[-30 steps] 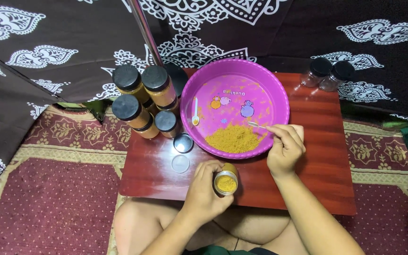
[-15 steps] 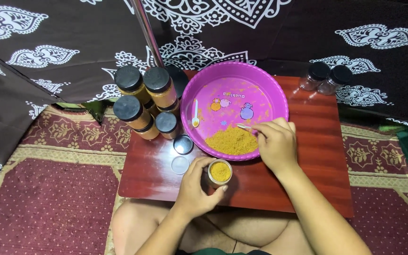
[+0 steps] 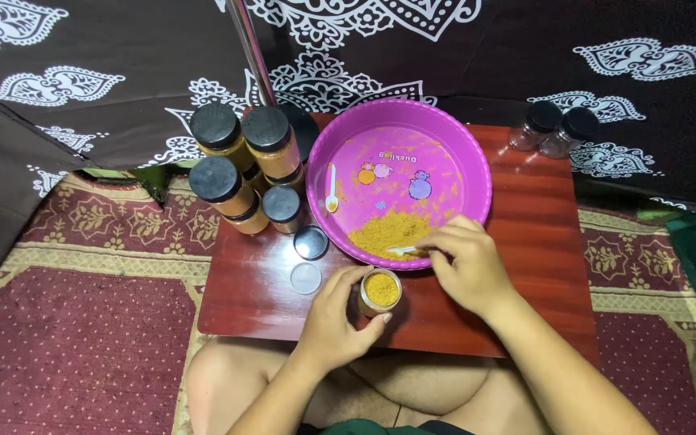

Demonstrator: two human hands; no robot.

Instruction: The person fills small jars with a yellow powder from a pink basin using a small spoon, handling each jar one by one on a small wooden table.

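- The table (image 3: 541, 266) is a low red wooden board over the person's lap, sitting on a patterned rug (image 3: 82, 346) with dark printed cloth (image 3: 82, 72) behind.
- Big pink bowl (image 3: 400, 181) sits at the back middle, with a heap of yellow powder (image 3: 388, 234) at its near side and a spare white spoon (image 3: 332, 193) lying inside on the left.
- Capped jars (image 3: 243, 165) stand stacked just left of the bowl; two empty jars (image 3: 553, 129) are at the far right corner.
- Right hand (image 3: 469, 266) is curled at the bowl's near rim, fingers pinched on a small white spoon (image 3: 403, 250) in the powder.
- Left hand (image 3: 340, 310) wraps round the open jar (image 3: 380, 292), which stands on the table just in front of the bowl.
- A black lid (image 3: 311, 242) and a clear disc (image 3: 306, 278) lie left of it.
- Risk, I'd say: the jar looks nearly full – another heaped scoop could spill over the rim, and a nudge of the bowl's edge could tip powder onto the table.
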